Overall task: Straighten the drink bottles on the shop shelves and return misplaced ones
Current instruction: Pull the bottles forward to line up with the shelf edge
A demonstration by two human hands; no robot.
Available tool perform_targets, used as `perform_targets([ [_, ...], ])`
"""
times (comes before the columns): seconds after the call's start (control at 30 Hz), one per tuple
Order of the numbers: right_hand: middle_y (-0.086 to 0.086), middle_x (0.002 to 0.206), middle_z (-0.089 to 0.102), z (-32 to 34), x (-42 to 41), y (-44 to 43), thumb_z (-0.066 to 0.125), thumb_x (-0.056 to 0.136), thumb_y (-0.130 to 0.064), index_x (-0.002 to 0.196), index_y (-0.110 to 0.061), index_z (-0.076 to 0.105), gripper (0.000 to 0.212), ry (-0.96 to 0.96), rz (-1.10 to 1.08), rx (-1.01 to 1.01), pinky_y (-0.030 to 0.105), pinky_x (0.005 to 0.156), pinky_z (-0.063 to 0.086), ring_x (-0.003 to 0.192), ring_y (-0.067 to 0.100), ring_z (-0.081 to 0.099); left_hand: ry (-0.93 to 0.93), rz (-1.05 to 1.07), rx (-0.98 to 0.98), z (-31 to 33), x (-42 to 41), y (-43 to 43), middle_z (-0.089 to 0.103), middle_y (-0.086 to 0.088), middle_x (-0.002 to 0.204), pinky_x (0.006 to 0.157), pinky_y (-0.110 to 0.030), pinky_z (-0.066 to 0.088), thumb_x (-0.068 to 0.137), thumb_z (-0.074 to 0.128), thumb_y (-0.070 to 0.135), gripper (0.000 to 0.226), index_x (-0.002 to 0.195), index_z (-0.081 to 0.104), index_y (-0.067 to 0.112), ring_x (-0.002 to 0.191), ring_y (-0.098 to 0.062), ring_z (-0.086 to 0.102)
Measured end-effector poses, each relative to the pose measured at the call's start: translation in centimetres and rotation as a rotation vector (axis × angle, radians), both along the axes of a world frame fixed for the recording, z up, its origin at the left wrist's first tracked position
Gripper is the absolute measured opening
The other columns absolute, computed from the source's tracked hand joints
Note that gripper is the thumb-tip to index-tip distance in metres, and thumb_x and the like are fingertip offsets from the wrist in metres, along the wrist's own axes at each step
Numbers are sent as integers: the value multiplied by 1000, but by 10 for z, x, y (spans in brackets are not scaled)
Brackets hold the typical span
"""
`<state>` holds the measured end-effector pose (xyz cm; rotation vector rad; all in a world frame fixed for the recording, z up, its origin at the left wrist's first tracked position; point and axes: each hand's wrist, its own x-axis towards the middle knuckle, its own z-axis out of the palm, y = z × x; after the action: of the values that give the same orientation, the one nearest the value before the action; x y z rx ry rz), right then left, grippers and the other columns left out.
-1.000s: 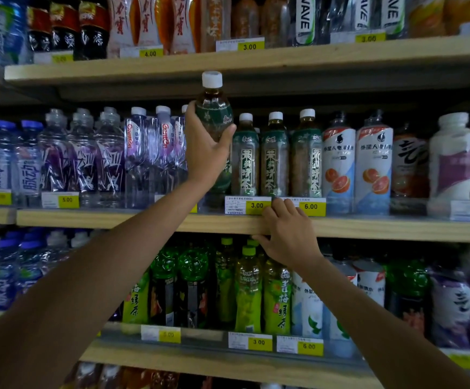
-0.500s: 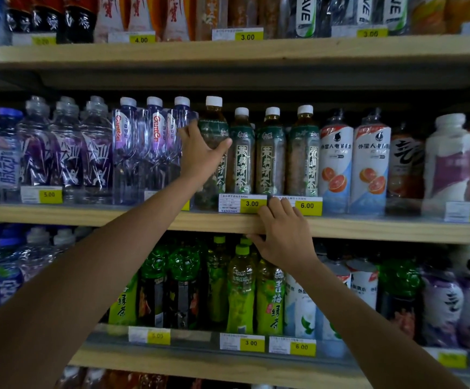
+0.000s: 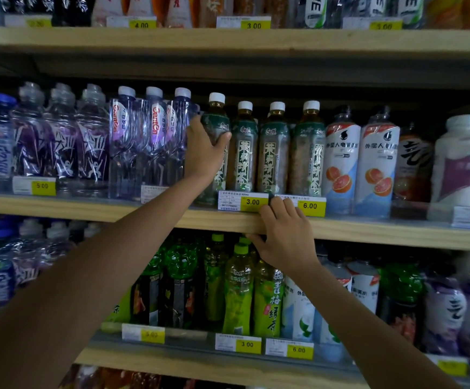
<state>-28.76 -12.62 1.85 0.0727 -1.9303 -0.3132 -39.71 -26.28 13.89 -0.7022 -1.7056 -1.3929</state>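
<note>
**Gripping a tea bottle at the row's left end**

The left hand [image 3: 204, 155] wraps the tea bottle [image 3: 217, 125] around its upper label, with the thumb across the front and the fingers round the far side. The bottle stands upright, first in line before three like bottles [image 3: 274, 153] to the hand's right. Water bottles [image 3: 155, 141] stand just left of the hand. Lower and to the right, the right hand [image 3: 284, 234] clasps the shelf [image 3: 368, 231] edge. Its fingers curl over the lip at the price tags [image 3: 252, 202], thumb beneath.
</note>
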Motion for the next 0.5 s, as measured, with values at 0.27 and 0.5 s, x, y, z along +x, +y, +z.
perform_targets([
  [0.27, 11, 89, 59, 0, 1, -1, 83, 58, -41, 84, -8, 60, 48, -8, -6, -3, 35, 65, 48, 81, 30, 58, -55, 262, -75, 2, 5, 6, 32, -9, 148, 92, -49, 41, 92, 54, 42, 70, 146, 22, 10, 129, -29, 42],
  [0.5, 12, 91, 60, -1, 3, -4, 84, 59, -40, 84, -7, 60, 48, -24, -12, -21, 36, 67, 49, 83, 31, 59, -92, 132, 48, 1, 5, 1, 47, -3, 135, 87, -38, 38, 85, 64, 42, 67, 136, 32, 12, 119, -24, 51],
])
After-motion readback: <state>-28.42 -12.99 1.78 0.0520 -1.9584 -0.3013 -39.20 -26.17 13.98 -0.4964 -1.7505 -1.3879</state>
